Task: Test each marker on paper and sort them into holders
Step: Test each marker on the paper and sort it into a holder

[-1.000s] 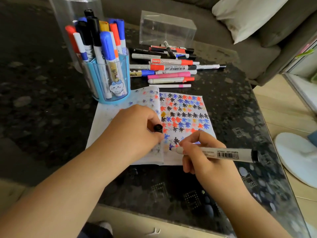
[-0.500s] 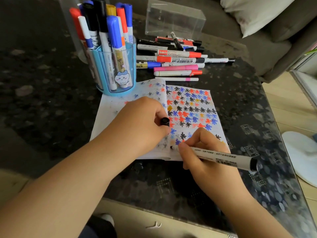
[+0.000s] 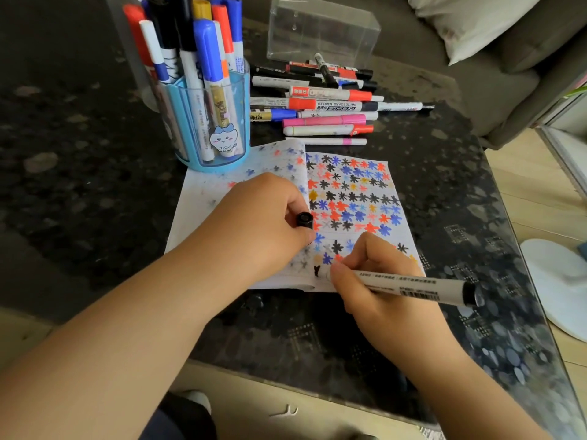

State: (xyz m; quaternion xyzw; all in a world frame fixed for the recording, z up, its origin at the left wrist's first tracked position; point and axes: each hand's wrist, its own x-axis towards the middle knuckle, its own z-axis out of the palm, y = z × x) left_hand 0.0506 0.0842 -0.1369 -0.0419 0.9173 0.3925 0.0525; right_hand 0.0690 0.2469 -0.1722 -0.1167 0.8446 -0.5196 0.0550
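Observation:
An open notebook [image 3: 394, 185] lies on the dark table, its right page covered in black, red, blue and orange star marks. My right hand [image 3: 374, 281] grips a white marker with a black end [image 3: 422, 289], tip down on the page's lower edge beside a fresh black mark [image 3: 316, 270]. My left hand [image 3: 257, 223] rests on the left page and holds the marker's black cap [image 3: 304, 220]. A blue holder [image 3: 235, 122] full of upright markers stands behind the notebook. A pile of loose markers [image 3: 324, 103] lies beyond the page.
A clear plastic box [image 3: 324, 27] stands behind the loose markers, and a tall clear container [image 3: 127, 42] stands behind the blue holder. A grey sofa with a cushion [image 3: 470, 23] borders the table at the back. The table's right edge [image 3: 521, 249] drops to a wooden floor.
My right hand has brought the marker tip down to the page's lower edge and a black mark has appeared there. The left hand has stayed in place with the cap.

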